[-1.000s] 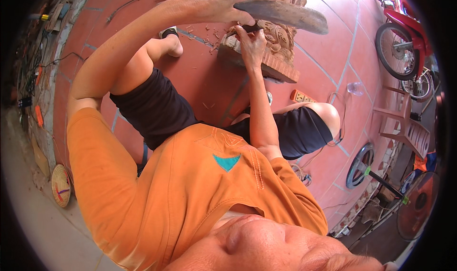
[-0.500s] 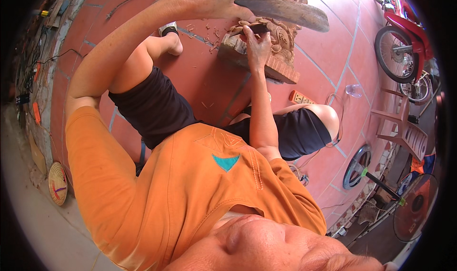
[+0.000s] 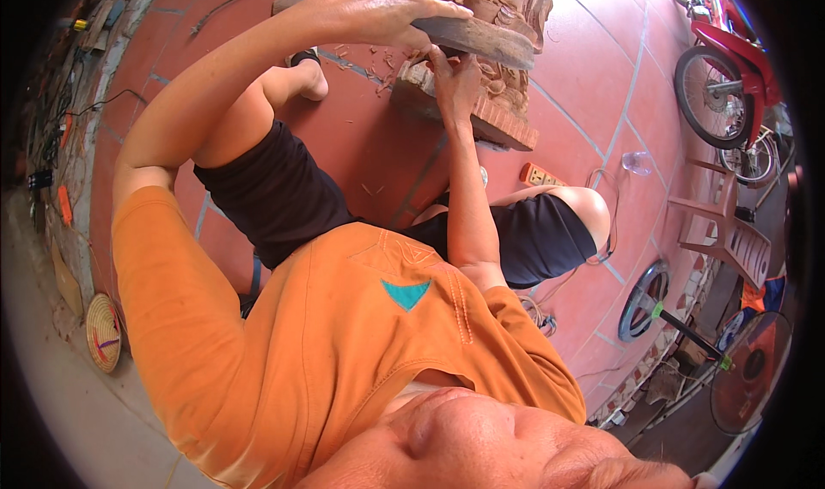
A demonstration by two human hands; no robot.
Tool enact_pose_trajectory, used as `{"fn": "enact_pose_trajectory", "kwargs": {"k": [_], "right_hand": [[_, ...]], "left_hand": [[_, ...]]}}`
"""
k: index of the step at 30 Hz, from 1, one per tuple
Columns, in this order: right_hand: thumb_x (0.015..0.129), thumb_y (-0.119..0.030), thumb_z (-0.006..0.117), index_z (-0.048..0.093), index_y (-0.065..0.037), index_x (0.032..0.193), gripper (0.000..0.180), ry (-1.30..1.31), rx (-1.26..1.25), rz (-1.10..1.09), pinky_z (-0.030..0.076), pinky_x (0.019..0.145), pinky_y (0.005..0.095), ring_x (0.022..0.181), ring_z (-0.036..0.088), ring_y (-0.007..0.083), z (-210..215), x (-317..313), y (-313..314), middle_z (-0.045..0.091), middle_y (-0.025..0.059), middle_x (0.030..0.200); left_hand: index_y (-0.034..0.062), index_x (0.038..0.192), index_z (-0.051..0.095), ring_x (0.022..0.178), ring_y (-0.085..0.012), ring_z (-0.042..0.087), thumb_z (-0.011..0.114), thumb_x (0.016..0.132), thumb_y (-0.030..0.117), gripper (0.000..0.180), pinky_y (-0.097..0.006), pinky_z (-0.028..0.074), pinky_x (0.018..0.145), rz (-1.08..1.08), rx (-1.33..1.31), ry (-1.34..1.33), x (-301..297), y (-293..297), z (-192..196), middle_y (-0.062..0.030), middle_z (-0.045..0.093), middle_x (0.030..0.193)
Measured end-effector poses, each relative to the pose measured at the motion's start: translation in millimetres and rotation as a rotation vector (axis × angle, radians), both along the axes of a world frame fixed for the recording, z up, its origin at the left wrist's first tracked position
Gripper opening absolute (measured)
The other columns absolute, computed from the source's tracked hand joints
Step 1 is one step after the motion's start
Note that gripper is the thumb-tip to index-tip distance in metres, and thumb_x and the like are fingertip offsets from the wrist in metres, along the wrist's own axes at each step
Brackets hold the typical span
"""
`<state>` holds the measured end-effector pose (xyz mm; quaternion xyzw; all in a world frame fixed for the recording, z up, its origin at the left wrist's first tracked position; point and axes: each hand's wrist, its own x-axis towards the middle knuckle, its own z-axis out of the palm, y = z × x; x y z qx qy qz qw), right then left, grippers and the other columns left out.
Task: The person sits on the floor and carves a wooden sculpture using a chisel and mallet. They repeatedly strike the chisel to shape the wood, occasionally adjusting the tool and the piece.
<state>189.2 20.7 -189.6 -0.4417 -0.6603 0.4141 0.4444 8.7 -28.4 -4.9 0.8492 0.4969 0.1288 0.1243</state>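
Note:
My left hand (image 3: pixel 387 9) is wrapped round a long wooden mallet (image 3: pixel 485 42), worn and grey-brown. Its thick end lies over the carving, just above my right hand. My right hand (image 3: pixel 455 83) is closed against the near side of the carving, fingers pinched round a chisel that the mallet and fingers now mostly hide. Standing on the floor between my feet, the reddish-brown wood carving (image 3: pixel 516 12) shows deep curling relief and a stepped, ridged base (image 3: pixel 507 126). Pale wood shavings (image 3: pixel 378 76) lie to its left.
An orange power strip (image 3: pixel 540 176) sits by my right knee, cables around it. Further right are a clear plastic cup (image 3: pixel 637 163), a red motorbike (image 3: pixel 730 76), a pink plastic chair (image 3: pixel 726 231) and a fan (image 3: pixel 644 300). A woven hat (image 3: pixel 104 333) lies at left.
My left hand and the mallet have swung left, and its other end now shows beyond my wrist. The dark chisel, visible before in my right hand, is now mostly covered.

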Motion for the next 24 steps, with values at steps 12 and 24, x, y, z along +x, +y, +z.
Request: {"fn": "enact_pose_trajectory", "kwargs": {"k": [12,24], "right_hand": [[0.086,-0.020,0.078,0.064,0.002,0.099,0.030,-0.023,0.045,0.005,0.053,0.066,0.0379,0.071,0.070,0.0258,-5,-2,2,0.072,0.0165,0.082],[0.086,-0.018,0.078,0.063,0.002,0.099,0.028,-0.054,0.039,0.007,0.053,0.066,0.0383,0.071,0.070,0.0261,-5,-2,1,0.072,0.0147,0.079]], "left_hand": [[0.0120,0.148,0.047,0.088,-0.0436,0.069,0.072,0.087,0.027,0.068,-0.051,0.054,0.078,-0.005,-0.031,0.040,-2,6,-4,-0.0268,0.070,0.099],[0.0094,0.146,0.049,0.092,-0.0423,0.069,0.071,0.088,0.028,0.065,-0.052,0.054,0.080,0.085,-0.074,0.052,1,0,-9,-0.0254,0.070,0.106]]}}
